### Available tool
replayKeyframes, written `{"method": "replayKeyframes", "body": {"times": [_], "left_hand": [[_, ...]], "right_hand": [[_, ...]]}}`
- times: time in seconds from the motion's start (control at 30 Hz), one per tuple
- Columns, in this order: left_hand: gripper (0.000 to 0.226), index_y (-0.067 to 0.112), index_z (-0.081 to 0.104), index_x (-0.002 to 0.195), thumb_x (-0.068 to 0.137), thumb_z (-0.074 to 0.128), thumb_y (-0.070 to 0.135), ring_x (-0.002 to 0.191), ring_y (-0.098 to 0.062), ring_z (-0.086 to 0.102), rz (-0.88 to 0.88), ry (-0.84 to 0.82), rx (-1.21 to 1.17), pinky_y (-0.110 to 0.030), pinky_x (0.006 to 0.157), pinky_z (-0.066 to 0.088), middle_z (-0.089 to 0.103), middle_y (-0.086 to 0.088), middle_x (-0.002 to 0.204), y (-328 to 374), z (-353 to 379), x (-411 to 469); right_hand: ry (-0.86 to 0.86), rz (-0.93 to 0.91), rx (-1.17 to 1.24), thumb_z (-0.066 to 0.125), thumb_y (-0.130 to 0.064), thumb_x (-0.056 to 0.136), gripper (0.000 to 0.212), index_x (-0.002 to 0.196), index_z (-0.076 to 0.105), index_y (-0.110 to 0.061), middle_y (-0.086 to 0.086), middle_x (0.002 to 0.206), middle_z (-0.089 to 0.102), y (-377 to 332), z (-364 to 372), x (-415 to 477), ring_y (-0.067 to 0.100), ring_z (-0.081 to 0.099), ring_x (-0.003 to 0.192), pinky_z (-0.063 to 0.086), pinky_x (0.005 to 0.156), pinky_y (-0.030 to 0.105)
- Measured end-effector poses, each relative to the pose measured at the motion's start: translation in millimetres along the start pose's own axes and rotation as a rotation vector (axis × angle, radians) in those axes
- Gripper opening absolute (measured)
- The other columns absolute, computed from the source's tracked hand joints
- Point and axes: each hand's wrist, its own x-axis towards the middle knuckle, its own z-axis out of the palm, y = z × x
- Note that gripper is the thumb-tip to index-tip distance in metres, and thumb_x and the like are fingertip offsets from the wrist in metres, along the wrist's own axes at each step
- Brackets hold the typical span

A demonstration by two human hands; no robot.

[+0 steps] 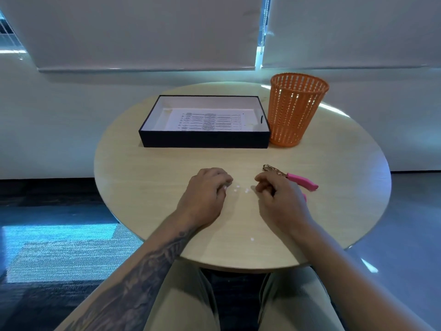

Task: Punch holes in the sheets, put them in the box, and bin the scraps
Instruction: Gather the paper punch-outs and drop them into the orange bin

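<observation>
A black box (205, 139) with a white inside stands at the back of the round table, and a printed sheet (207, 121) lies flat in it. An orange mesh bin (296, 108) stands right of the box, touching its corner. A pink-handled hole punch (299, 180) lies on the table just behind my right hand (279, 201). Several small white paper scraps (241, 189) lie between my hands. My left hand (206, 194) rests with fingers curled, a white scrap under its fingertips. My right hand's fingers are curled with nothing visible in them.
The round wooden table (238, 235) ends just in front of my lap. One more white scrap (252, 239) lies near the front edge. A white wall with lowered blinds runs behind the table. Carpet floor lies to the left.
</observation>
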Motion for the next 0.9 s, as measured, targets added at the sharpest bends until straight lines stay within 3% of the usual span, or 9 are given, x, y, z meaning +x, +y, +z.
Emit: {"method": "replayKeyframes", "body": {"times": [0.07,0.2,0.37,0.47,0.57,0.77,0.9], "left_hand": [[0.028,0.019,0.069,0.112,0.092,0.053,0.008,0.111,-0.018,0.052,-0.029,0.048,-0.051,-0.035,0.098,0.043,0.064,0.007,0.12,-1.7,0.7,1.1],[0.03,0.018,0.07,0.106,0.089,0.053,0.0,0.108,-0.017,0.053,-0.096,0.114,-0.147,-0.031,0.097,0.043,0.064,0.006,0.115,-6.2,-0.5,1.6],[0.02,0.021,0.071,0.102,0.09,0.059,0.01,0.105,-0.015,0.054,-0.107,0.081,-0.151,-0.034,0.094,0.046,0.067,0.008,0.107,-3.1,-2.9,2.0],[0.017,0.023,0.071,0.101,0.089,0.06,0.02,0.104,-0.016,0.054,-0.095,0.053,-0.124,-0.038,0.094,0.045,0.068,0.01,0.106,-2.6,-2.7,1.9],[0.017,0.024,0.07,0.1,0.089,0.058,0.023,0.103,-0.017,0.054,-0.081,0.044,-0.105,-0.04,0.093,0.046,0.069,0.01,0.105,-2.8,-2.4,1.9],[0.015,0.024,0.07,0.098,0.089,0.058,0.024,0.103,-0.017,0.054,-0.078,0.045,-0.097,-0.04,0.092,0.046,0.069,0.011,0.104,-3.0,-2.0,2.3],[0.015,0.025,0.07,0.098,0.089,0.058,0.025,0.104,-0.016,0.053,-0.084,0.04,-0.089,-0.04,0.092,0.045,0.069,0.012,0.104,-3.8,-2.6,3.0]], "right_hand": [[-0.071,-0.03,-0.014,0.059,-0.015,0.091,0.032,0.118,0.072,-0.025,-0.014,0.1,0.075,-3.8,-3.2,-0.8,0.0,0.067,0.099,0.052,0.089,0.022],[-0.138,0.014,0.173,0.052,0.002,0.089,0.043,0.119,0.072,-0.022,-0.014,0.102,0.076,-6.2,-9.8,-0.9,-0.008,0.066,0.102,0.045,0.086,0.005],[-0.129,0.102,0.292,0.063,-0.003,0.092,0.036,0.121,0.068,-0.023,-0.011,0.107,0.074,-8.4,-14.7,-2.1,-0.006,0.065,0.101,0.05,0.084,0.009],[-0.341,0.039,0.086,0.076,-0.028,0.083,0.056,0.135,0.056,-0.038,-0.023,0.125,0.061,-7.5,-21.0,-10.4,-0.008,0.055,0.117,0.046,0.099,0.017],[-0.476,-0.018,-0.053,0.077,-0.048,0.074,0.078,0.144,0.043,-0.046,-0.026,0.138,0.047,-6.4,-28.5,-19.7,-0.006,0.046,0.125,0.04,0.102,0.022],[-0.605,-0.117,-0.099,0.079,-0.052,0.073,0.089,0.15,0.033,-0.045,-0.03,0.149,0.034,-3.4,-34.1,-18.5,-0.009,0.035,0.131,0.03,0.102,0.012],[-0.576,-0.096,-0.105,0.076,-0.059,0.071,0.089,0.148,0.033,-0.048,-0.029,0.153,0.032,-3.0,-30.2,-19.7,-0.006,0.034,0.135,0.033,0.11,0.023]]}}
